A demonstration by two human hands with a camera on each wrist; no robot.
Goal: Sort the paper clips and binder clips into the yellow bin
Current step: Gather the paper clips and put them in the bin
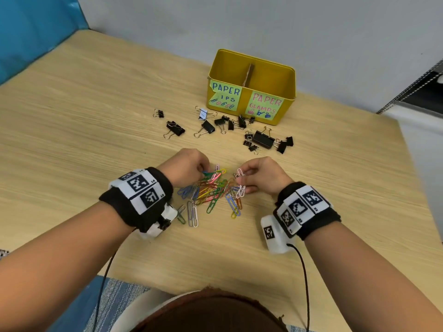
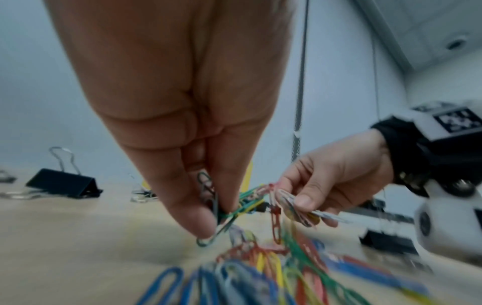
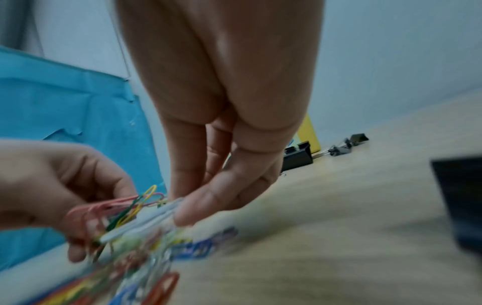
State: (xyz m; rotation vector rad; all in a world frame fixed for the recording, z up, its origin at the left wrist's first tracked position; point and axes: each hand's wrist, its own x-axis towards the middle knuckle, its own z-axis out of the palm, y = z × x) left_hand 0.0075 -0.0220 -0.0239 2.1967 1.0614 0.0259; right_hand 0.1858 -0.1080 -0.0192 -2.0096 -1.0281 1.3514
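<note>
A heap of coloured paper clips (image 1: 211,191) lies on the wooden table between my two hands. My left hand (image 1: 189,167) pinches a small bunch of green, pink and yellow clips (image 2: 221,210) just above the heap. My right hand (image 1: 260,177) pinches a few white and pink clips (image 1: 240,182), also seen as pale clips (image 3: 146,220) in the right wrist view. Several black binder clips (image 1: 262,138) lie scattered in front of the yellow bin (image 1: 271,75), which has a middle divider and two labels, paper clips left, paper clamps right.
The bin stands at the table's far side against a grey wall. A blue panel (image 1: 31,32) rises at the far left. The table's right edge (image 1: 412,152) drops off beside a dark framed object (image 1: 422,92). Cables run from both wrist cameras.
</note>
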